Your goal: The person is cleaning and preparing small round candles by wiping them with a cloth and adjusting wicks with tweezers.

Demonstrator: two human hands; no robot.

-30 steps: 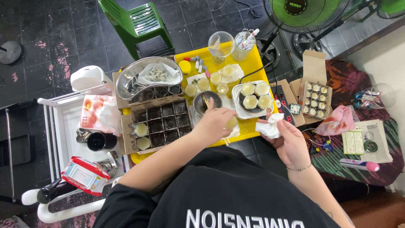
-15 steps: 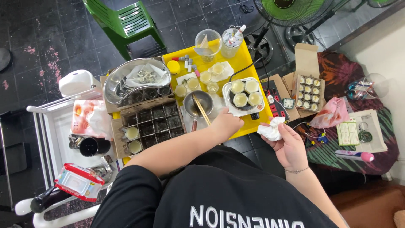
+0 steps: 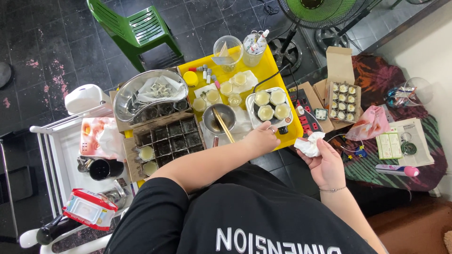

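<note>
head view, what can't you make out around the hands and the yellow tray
- Left hand: fingertips curl out of sight at the square metal pan; contact unclear.
- Right hand: palm hidden under crumpled white tissue.
- Round metal bowl with wooden chopsticks: contents too small.
- Yellow plastic tray: near edge hidden by the forearm.

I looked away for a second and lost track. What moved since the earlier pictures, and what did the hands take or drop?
The left hand drew back from over the small metal pot to the near edge of the yellow table, beside the tray of filled cups. The wooden sticks lie across the pot. The right hand still holds the crumpled white tissue. Nothing on the table shifted.
</note>
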